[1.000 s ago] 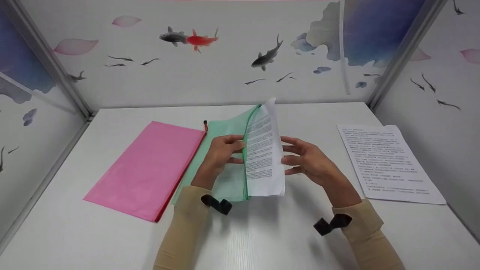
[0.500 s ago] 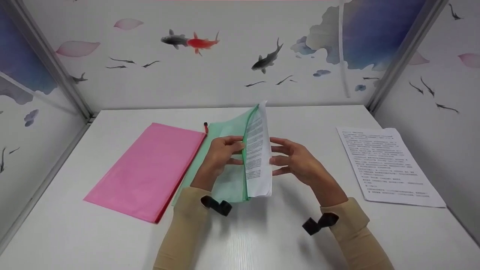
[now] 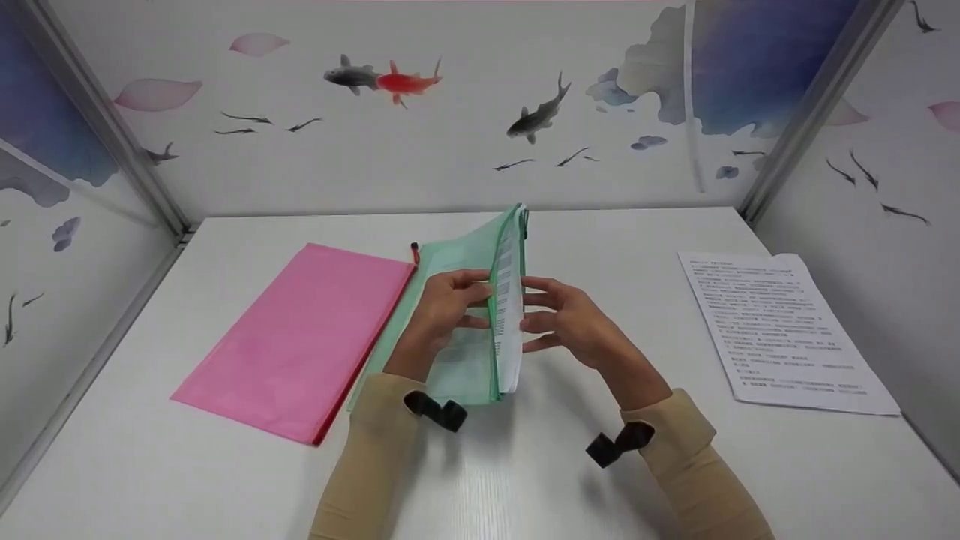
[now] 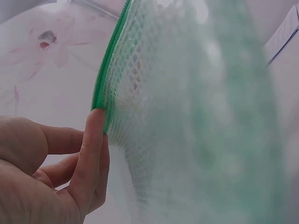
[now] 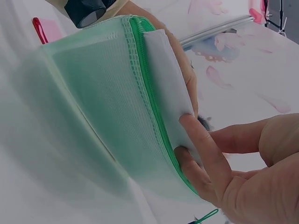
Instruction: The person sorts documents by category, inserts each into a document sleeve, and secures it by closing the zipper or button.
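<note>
A green mesh zip folder [image 3: 457, 352] stands partly raised at the table's middle, its zipper mouth facing right. My left hand [image 3: 444, 309] pinches the near-left zipper edge between thumb and fingers, also seen against the green zipper [image 4: 103, 79] in the left wrist view. A stack of printed papers [image 3: 510, 330] sits mostly inside the folder, only a narrow strip showing. My right hand [image 3: 574, 322] presses its extended fingertips on the papers' outer edge. In the right wrist view, fingers [image 5: 201, 140] rest along the white paper edge [image 5: 170, 79], right beside the zipper.
A pink zip folder [image 3: 300, 345] with a red zipper lies flat at left, beside the green one. Another printed paper stack [image 3: 787, 337] lies at right. Patterned panels [image 3: 450, 165] wall the white table at the back and sides.
My right hand has moved left, pushing the papers deeper into the green folder, so less of the sheets shows. The left hand keeps its grip on the zipper edge.
</note>
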{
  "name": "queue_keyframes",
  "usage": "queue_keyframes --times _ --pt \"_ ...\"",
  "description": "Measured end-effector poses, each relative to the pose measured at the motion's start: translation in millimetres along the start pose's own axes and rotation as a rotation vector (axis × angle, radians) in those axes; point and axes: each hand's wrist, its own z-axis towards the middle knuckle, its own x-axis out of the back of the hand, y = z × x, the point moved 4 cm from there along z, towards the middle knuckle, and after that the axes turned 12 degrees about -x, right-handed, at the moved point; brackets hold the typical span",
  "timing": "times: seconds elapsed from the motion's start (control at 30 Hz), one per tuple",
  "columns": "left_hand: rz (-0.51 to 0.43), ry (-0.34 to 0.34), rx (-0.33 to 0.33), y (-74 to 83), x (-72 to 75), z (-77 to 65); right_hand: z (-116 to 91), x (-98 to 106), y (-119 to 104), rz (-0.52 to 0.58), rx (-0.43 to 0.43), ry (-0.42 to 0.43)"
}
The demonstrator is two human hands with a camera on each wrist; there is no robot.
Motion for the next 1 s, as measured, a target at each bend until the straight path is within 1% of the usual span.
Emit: queue_keyframes --times 0.3,0.53,0.7,1.0 --pt "-0.004 -0.02 -0.005 3.6 -1.5 -2.2 5.4 -11.7 -1.4 -0.007 -0.003 0.004" --pt "-0.011 -0.018 -0.037 4.7 -1.2 -2.4 10.4 -18.5 -1.1 -0.009 -0.015 0.003" --pt "-0.014 -0.025 -0.053 5.5 -3.4 -3.4 11.1 -19.7 1.5 -0.003 0.001 0.015" --pt "-0.004 -0.021 -0.03 4.6 -6.8 -5.3 13.5 -25.2 4.3 -0.008 0.018 0.038"
